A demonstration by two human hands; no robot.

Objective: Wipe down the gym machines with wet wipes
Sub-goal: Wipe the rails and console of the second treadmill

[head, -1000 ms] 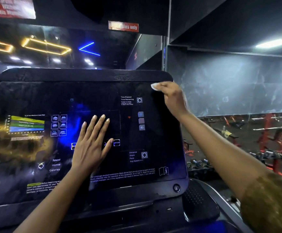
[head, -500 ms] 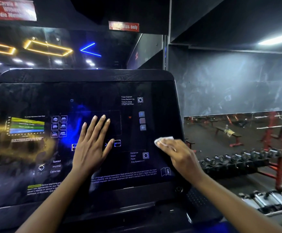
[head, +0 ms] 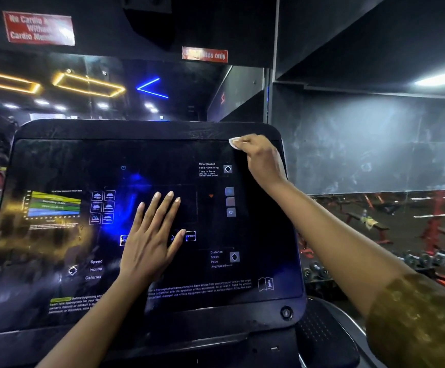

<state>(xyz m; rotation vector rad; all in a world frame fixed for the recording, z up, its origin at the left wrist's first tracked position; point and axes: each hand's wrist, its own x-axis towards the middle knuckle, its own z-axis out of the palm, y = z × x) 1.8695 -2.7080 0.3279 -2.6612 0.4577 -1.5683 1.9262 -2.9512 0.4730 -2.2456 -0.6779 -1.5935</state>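
Note:
A large black glossy console panel (head: pixel 56 160) of a cardio machine fills the lower left, printed with icons, a coloured chart and white text. My left hand (head: pixel 151 235) lies flat on the middle of the panel, fingers straight and spread. My right hand (head: pixel 259 158) is at the panel's upper right corner, fingers curled round a small white wet wipe (head: pixel 234 142) that it presses against the panel surface. Only a corner of the wipe shows past the fingers.
A dark perforated side tray (head: pixel 319 333) sits below the panel's right corner. To the right, a mirror wall reflects red weight benches (head: pixel 370 224) and a dumbbell rack (head: pixel 433 261). Red signs (head: pixel 39 28) hang on the dark wall above.
My right hand with the wipe went from the upper right corner down to the panel's lower right, then back up to the upper right corner. My left hand stayed flat in place.

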